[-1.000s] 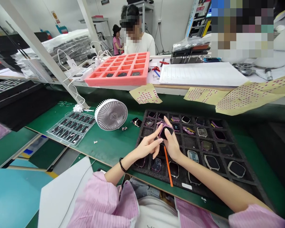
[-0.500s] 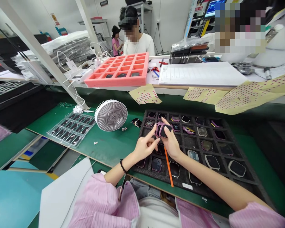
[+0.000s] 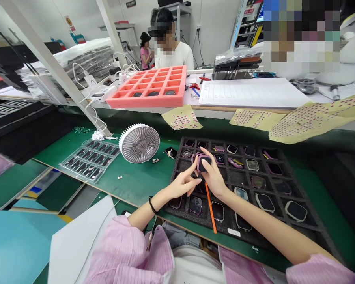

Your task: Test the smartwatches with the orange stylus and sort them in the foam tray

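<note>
A smartwatch body (image 3: pixel 205 163) with a dark face and a purple rim is gripped by my right hand (image 3: pixel 214 179), above the tray. My left hand (image 3: pixel 182 183) has its index finger stretched up to the watch's left side, with the thumb apart and lower. Both hands hover over a black foam tray (image 3: pixel 235 177) whose compartments hold several watch bodies and purple frames. Below my right hand an orange stick (image 3: pixel 211 209) slants across the tray toward its front edge. Its upper end lies near my palm.
A white fan (image 3: pixel 139 143) stands left of the tray, beside two small watch pieces (image 3: pixel 170 152). Farther left lies a clear plastic tray (image 3: pixel 90 159) of dark parts. On the shelf ahead sit a pink foam tray (image 3: pixel 148 100) and paper sheets (image 3: pixel 251 92). A co-worker (image 3: pixel 174 55) sits opposite.
The watch has turned in my right hand, so its dark face and purple rim show more. My left thumb has moved down away from it, while the index finger stays at its side.
</note>
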Demonstrator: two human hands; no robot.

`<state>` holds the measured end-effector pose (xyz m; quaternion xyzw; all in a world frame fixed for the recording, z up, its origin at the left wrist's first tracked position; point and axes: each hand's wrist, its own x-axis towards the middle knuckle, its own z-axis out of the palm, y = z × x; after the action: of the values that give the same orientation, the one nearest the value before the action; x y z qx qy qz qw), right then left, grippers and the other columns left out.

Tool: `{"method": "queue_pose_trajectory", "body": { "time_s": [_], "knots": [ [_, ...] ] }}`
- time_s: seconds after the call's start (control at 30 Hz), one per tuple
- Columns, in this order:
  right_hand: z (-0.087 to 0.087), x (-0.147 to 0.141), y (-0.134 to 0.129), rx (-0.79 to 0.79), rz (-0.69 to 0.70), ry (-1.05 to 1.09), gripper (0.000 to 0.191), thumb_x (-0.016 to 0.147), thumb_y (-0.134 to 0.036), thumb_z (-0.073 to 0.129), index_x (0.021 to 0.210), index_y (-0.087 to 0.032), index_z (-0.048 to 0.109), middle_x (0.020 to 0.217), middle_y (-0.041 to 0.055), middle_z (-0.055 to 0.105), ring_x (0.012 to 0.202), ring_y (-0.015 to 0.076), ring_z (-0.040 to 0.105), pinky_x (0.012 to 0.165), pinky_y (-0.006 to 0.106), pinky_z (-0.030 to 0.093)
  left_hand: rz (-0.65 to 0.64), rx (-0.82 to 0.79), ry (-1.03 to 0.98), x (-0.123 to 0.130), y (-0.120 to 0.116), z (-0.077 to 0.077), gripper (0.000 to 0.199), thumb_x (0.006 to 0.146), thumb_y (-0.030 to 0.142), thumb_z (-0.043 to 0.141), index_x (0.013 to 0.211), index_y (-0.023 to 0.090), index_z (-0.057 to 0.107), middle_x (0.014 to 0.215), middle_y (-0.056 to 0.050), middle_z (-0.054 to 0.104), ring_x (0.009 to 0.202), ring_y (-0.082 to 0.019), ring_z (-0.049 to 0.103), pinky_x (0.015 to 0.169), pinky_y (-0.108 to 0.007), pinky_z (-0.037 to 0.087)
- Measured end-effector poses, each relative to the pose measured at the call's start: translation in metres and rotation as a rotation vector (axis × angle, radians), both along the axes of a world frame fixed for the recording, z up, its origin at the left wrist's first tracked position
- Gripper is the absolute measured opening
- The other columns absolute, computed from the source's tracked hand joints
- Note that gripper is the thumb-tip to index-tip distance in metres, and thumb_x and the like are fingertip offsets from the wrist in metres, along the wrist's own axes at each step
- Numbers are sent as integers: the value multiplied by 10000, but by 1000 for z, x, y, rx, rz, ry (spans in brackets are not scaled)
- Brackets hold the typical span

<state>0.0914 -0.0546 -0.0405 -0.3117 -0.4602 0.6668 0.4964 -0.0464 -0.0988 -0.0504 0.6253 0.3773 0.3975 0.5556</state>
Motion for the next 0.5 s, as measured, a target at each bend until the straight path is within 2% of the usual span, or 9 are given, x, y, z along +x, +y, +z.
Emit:
{"method": "queue_pose_trajectory", "body": {
  "time_s": [0.1,0.23,0.37,0.5],
  "knots": [
    [3,-2,3,-61,-5,49,527,795,-514,638,1286,-349,546,1004,-2,615,755,154,550,670,291,498,34,99,118,0,1,2,899,916,344,542,1514,176,-108,535,70,579,437,-72,479,490,-157,389],
    [9,-1,5,-65,0,54,565,804,-523,609,1335,-359,507,1066,4,624,817,172,585,768,334,512,192,191,193,-1,1,2,851,950,363,469,1505,180,-150,628,35,655,494,-84,515,505,-159,367],
    [7,1,5,-18,10,-12,585,827,-526,575,1376,-359,461,1117,11,622,821,180,586,769,335,515,107,198,228,-1,0,0,820,956,353,445,1512,173,-131,651,29,676,506,-92,544,516,-163,386],
    [1,1,4,-5,25,-68,627,804,-518,604,1388,-361,436,1132,17,619,859,192,597,769,330,527,99,252,354,-2,2,2,788,949,338,454,1529,152,-45,527,76,599,434,-89,512,513,-161,397]
  ]
}}
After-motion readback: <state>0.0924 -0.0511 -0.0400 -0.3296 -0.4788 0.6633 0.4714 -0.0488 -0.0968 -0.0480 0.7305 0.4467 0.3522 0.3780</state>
